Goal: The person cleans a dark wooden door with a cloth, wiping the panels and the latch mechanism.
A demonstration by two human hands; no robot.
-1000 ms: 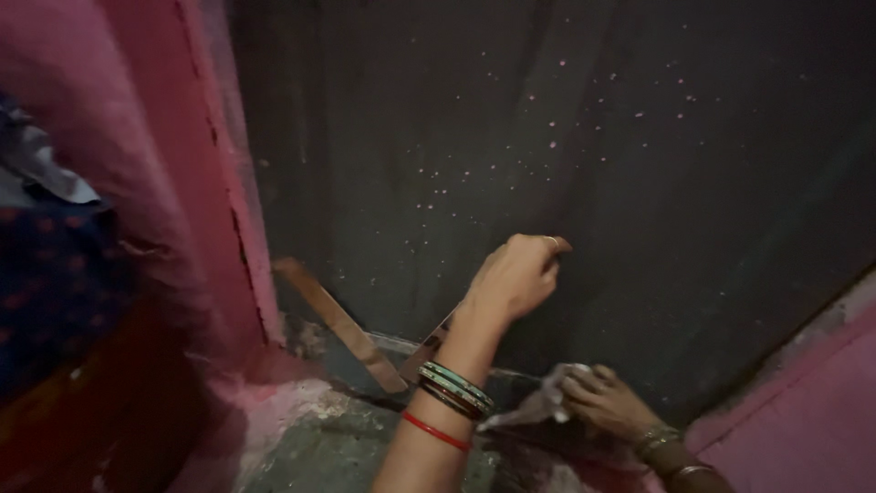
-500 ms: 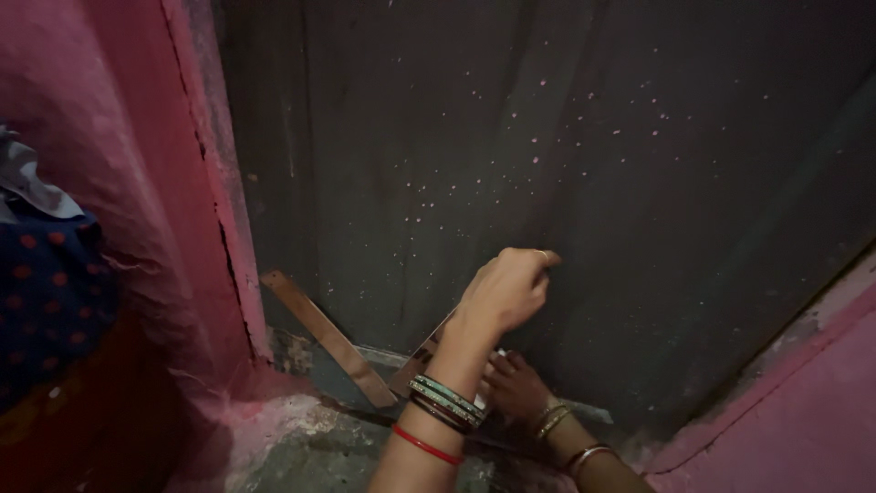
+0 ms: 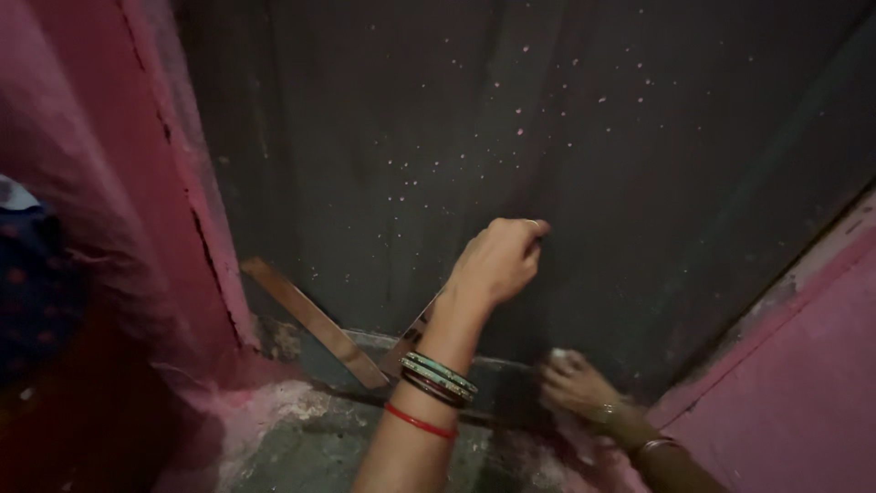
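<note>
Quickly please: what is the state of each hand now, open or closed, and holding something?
Left hand: closed in a fist against the dark door; whether it holds anything cannot be told.
Right hand: low at the door's foot, blurred; a pale bit shows at its fingertips; grip cannot be told.

A cracked pink plaster wall (image 3: 109,183) stood beside two crossed brown wooden slats (image 3: 315,321). Dark blue red-dotted cloth (image 3: 32,274) hung at the left edge.

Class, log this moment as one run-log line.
left hand: fist against dark grey speckled door | right hand: low at door's foot, pale cloth
</note>
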